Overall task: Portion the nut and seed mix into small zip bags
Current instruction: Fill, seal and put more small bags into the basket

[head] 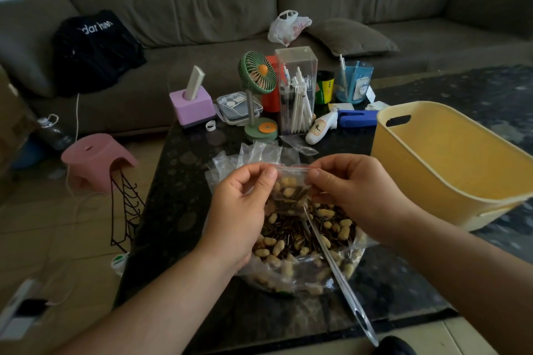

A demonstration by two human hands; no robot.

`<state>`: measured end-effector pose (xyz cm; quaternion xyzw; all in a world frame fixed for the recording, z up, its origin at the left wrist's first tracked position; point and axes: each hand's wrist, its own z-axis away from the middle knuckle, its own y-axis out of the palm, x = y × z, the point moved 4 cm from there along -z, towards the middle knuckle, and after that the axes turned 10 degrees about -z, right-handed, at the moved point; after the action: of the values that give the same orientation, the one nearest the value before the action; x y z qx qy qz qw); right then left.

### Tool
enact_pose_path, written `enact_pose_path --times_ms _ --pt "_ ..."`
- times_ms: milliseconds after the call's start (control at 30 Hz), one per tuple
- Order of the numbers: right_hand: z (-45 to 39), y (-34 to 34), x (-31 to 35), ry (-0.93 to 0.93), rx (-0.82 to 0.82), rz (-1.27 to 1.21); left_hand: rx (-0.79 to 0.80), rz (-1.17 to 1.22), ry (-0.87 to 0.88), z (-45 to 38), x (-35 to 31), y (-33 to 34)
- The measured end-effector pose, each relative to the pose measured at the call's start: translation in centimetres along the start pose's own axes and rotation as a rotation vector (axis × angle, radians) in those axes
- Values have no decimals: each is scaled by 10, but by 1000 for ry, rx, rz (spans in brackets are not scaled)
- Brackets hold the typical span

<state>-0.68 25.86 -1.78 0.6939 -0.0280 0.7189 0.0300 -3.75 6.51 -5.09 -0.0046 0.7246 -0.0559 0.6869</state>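
Fingers of the left hand (245, 199) and the right hand (354, 190) pinch the two top corners of a small zip bag (290, 192), part-filled with peanuts and seeds and held just above the big open bag of mix (305, 242) on the dark desk (173, 210). A clear scoop (337, 271) leans out of the mix. Empty small bags (253, 155) lie just behind, and a yellow tub (450, 164) stands to the right.

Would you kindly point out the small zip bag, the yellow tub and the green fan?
small zip bag (290, 190), head view, filled middle.
yellow tub (427, 179), head view, near outer wall.
green fan (257, 72), head view, front grille.
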Motion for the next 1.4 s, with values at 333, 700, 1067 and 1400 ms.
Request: enact_pose_path --times_ms 333,700,1067,1400 --pt "1 0 5 -59 -28 63 -11 24 -28 0 -2 1" --pt "2 3 8 -70 21 79 33 17 -8 4 -2 6" --pt "3 2 9 -112 30 156 102 -38 27 9 -7 8" --pt "4 -1 12 -40 33 138 52 -41 21 5 -4 5"
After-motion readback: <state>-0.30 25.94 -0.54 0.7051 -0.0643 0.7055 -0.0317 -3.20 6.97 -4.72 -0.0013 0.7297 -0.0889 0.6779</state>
